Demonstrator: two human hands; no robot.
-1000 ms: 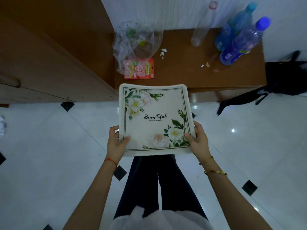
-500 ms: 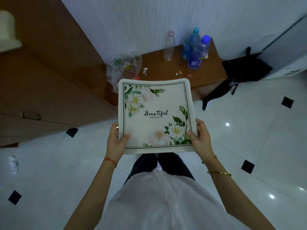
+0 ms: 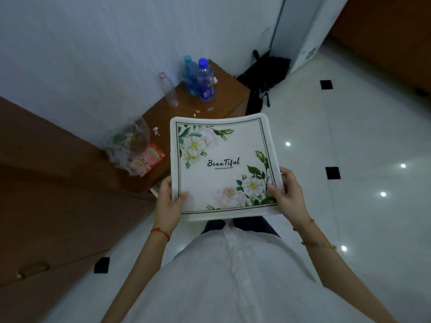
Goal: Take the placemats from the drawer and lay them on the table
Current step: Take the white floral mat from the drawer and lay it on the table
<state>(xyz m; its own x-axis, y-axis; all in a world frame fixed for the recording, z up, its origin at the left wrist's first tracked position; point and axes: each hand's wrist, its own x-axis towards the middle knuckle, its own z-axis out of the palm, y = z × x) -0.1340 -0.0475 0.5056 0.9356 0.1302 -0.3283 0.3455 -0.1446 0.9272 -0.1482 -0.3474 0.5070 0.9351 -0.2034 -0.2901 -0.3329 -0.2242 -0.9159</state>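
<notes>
I hold a white placemat (image 3: pixel 224 166) flat in front of my body, printed with white flowers, green leaves and the word "Beautiful". My left hand (image 3: pixel 168 201) grips its near left edge, thumb on top. My right hand (image 3: pixel 288 194) grips its near right corner the same way. The mat hangs above the white tiled floor, partly over the low wooden side table (image 3: pixel 224 99). I cannot tell whether more than one mat lies in the stack.
The side table carries two blue-capped water bottles (image 3: pixel 204 82), an empty clear bottle (image 3: pixel 169 90), a plastic bag (image 3: pixel 128 145) and a red packet (image 3: pixel 151 159). A wooden cabinet (image 3: pixel 53 194) stands at left, a black bag (image 3: pixel 268 75) by the wall.
The view has swung right and pulled back from the side table; the cabinet now fills the left. Both hands keep the same hold on the placemat.
</notes>
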